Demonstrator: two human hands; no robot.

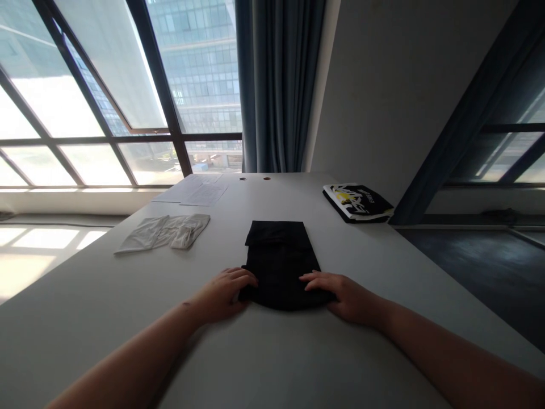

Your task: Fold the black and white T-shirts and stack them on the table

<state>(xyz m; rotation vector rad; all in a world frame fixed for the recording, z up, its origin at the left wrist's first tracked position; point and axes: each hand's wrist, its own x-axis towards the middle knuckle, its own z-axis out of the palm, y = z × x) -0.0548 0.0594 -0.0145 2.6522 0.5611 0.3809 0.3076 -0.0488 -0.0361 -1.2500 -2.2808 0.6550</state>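
one black cloth [279, 261], folded in layers; left hand [225, 292], right hand [343, 294] gripping its sides.

Both bare forearms, left [140, 347] and right [447, 353], reach forward from the lower corners and angle inward. The left hand [225, 292] and right hand [344, 296] face each other, apart, fingers [246, 277] curved inward, thumbs lower and nearer the body. How firmly they grip is unclear.

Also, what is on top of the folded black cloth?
The bare left hand and bare right hand partly rest on the cloth, at its near end; the parts beneath them are covered.
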